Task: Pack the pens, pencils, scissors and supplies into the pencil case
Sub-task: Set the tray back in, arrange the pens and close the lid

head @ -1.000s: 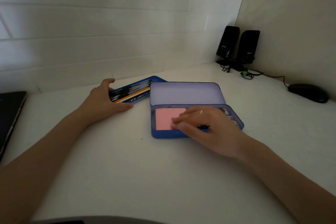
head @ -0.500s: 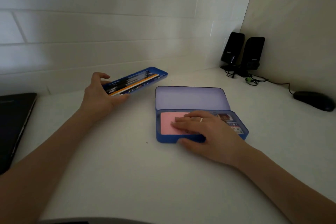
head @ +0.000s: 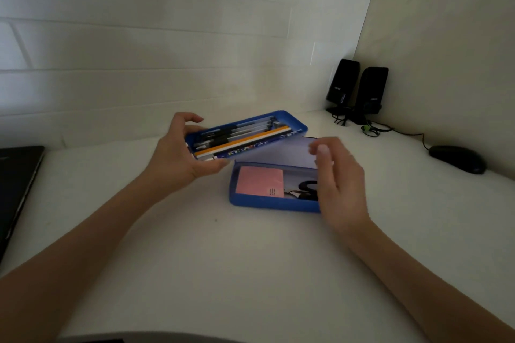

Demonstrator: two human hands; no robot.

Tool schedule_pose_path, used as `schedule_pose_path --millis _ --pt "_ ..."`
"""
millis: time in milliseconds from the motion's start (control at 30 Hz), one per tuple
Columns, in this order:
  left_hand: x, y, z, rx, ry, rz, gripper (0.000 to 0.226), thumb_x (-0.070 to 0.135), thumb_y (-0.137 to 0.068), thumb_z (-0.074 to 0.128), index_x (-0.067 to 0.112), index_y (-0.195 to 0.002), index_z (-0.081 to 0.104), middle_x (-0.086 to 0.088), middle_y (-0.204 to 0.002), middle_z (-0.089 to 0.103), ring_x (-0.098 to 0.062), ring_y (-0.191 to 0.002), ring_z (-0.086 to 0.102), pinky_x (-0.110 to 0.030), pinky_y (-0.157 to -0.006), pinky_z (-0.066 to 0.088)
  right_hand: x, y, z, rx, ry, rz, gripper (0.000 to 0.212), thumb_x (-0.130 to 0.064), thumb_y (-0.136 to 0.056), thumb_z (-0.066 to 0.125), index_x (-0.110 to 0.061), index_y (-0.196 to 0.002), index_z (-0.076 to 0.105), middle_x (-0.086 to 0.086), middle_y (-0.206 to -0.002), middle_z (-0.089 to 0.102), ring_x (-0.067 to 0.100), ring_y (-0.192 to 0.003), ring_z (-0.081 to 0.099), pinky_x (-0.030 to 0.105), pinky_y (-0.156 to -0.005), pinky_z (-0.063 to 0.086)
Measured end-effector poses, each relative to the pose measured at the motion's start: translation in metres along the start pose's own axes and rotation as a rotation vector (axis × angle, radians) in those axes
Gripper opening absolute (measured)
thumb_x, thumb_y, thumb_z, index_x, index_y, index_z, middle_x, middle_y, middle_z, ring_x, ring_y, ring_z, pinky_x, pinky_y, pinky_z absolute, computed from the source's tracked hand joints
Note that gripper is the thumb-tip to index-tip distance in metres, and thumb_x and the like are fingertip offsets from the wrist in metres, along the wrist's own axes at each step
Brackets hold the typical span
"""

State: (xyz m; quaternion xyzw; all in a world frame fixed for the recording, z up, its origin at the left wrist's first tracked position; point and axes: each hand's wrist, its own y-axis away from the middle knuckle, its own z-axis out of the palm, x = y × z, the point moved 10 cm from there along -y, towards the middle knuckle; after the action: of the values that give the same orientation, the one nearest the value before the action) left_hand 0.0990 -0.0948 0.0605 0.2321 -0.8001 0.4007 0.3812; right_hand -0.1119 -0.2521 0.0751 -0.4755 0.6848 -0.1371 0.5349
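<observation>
A blue pencil case (head: pixel 250 202) lies open on the white desk, its pale lid (head: pixel 281 152) tilted back. Inside I see a pink sticky-note pad (head: pixel 259 182) on the left and black-handled scissors (head: pixel 305 189) beside it. My left hand (head: pixel 178 156) grips the left end of a blue inner tray (head: pixel 295 127), held in the air above the case's back left. The tray holds several pens (head: pixel 237 133) and an orange pencil (head: pixel 245 140). My right hand (head: pixel 338 184) hovers over the case's right end, fingers apart, holding nothing and hiding that part of the case.
A dark laptop (head: pixel 16 189) lies at the desk's left edge. Two black speakers (head: pixel 356 89) with cables stand in the back right corner. A black mouse (head: pixel 457 159) rests at the right. White walls close the back and right side.
My left hand has lifted the tray of pens off the desk and carried it right, over the case's lid. My right hand has risen off the case contents and drawn to the right.
</observation>
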Motion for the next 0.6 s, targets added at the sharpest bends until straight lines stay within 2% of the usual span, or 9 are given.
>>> schedule_pose_path --millis 100,200,333,367,500,600 --pt "0.013 0.009 0.018 -0.079 0.018 0.029 0.084 0.029 -0.048 0.09 0.028 -0.113 0.038 0.009 -0.106 0.06 0.008 -0.089 0.061 -0.007 -0.071 0.05 0.035 -0.011 -0.026 0.175 -0.105 0.27 0.021 -0.045 -0.095 0.031 -0.029 -0.097 0.045 -0.009 -0.088 0.055 0.018 -0.088 0.059 0.04 -0.071 0.051" --pt "0.025 0.02 0.036 -0.164 0.031 0.051 0.087 0.044 -0.042 0.086 0.03 -0.112 0.038 0.018 -0.107 0.059 0.008 -0.095 0.059 -0.009 -0.072 0.051 0.069 -0.015 -0.032 0.137 -0.171 0.484 0.024 -0.04 -0.096 0.036 -0.022 -0.105 0.05 -0.007 -0.088 0.06 0.018 -0.081 0.063 0.037 -0.069 0.053" --pt "0.031 0.026 0.057 -0.231 0.041 0.091 0.076 0.025 -0.052 0.089 0.03 -0.11 0.04 0.013 -0.111 0.06 0.002 -0.099 0.059 -0.01 -0.075 0.05 0.079 -0.015 -0.031 -0.062 -0.093 0.508 0.02 -0.033 -0.095 0.046 -0.024 -0.11 0.055 -0.007 -0.077 0.064 0.003 -0.058 0.064 0.015 -0.049 0.048" --pt "0.032 0.025 0.061 -0.246 0.04 0.101 0.075 0.023 -0.052 0.089 0.03 -0.109 0.04 0.012 -0.11 0.06 0.001 -0.099 0.059 -0.009 -0.076 0.049 0.082 -0.015 -0.031 -0.086 -0.081 0.52 0.018 -0.029 -0.095 0.047 -0.025 -0.11 0.055 -0.006 -0.075 0.065 0.001 -0.055 0.063 0.013 -0.046 0.046" --pt "0.032 0.018 0.076 -0.362 0.005 0.099 0.069 0.023 -0.055 0.088 0.029 -0.106 0.042 0.014 -0.107 0.061 -0.002 -0.096 0.062 -0.014 -0.08 0.051 0.097 -0.015 -0.037 -0.123 -0.022 0.626 0.025 -0.018 -0.094 0.044 -0.018 -0.116 0.057 0.0 -0.076 0.063 0.01 -0.06 0.054 0.022 -0.05 0.041" --pt "0.021 0.011 0.084 -0.455 -0.007 0.052 0.06 0.02 -0.058 0.087 0.033 -0.094 0.04 0.009 -0.113 0.061 -0.007 -0.104 0.06 -0.019 -0.084 0.051 0.098 -0.009 -0.041 -0.199 0.148 0.571 0.027 -0.016 -0.092 0.045 -0.016 -0.116 0.057 0.005 -0.082 0.066 0.009 -0.06 0.057 0.021 -0.05 0.041"
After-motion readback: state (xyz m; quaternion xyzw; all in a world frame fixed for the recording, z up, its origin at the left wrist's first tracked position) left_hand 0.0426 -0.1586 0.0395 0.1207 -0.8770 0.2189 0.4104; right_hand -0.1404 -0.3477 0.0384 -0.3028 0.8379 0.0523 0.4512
